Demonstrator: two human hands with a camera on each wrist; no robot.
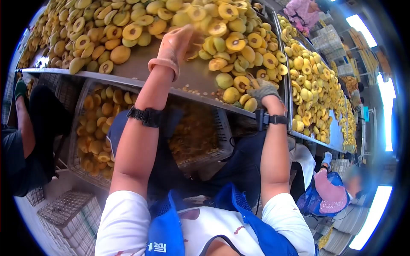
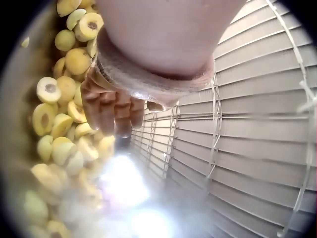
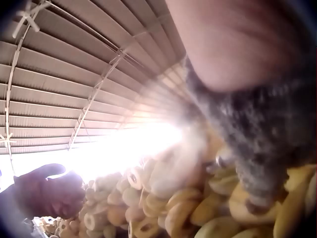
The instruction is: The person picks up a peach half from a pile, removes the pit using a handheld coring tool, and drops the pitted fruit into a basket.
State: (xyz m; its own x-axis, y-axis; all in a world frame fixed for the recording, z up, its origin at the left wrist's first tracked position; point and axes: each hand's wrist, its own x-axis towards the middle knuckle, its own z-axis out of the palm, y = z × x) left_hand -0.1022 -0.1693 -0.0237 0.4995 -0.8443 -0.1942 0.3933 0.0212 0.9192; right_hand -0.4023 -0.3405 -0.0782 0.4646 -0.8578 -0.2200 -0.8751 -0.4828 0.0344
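Note:
My left hand [image 1: 175, 45], in an orange-pink rubber glove with a rolled cuff, reaches over the heap of halved yellow peaches [image 1: 132, 31]. Its fingertips blur against the fruit in the head view. From the left wrist, the fingers hang loosely beside the peach halves [image 2: 62, 125], with nothing seen in them. My right hand [image 1: 263, 90], in a grey knit glove, is low at the table's near edge among peaches. In the right wrist view its gloved fingers bend down onto a peach half [image 3: 242, 206]. A small shiny metal-ended tool [image 3: 221, 159] shows by those fingers.
The metal table [image 1: 141, 59] has a raised near rim, with small scraps along it. Beneath stand a crate of peach halves [image 1: 92, 123] and another crate [image 1: 224, 128]. A second fruit-laden table [image 1: 314, 89] adjoins at right. Other people work at both sides.

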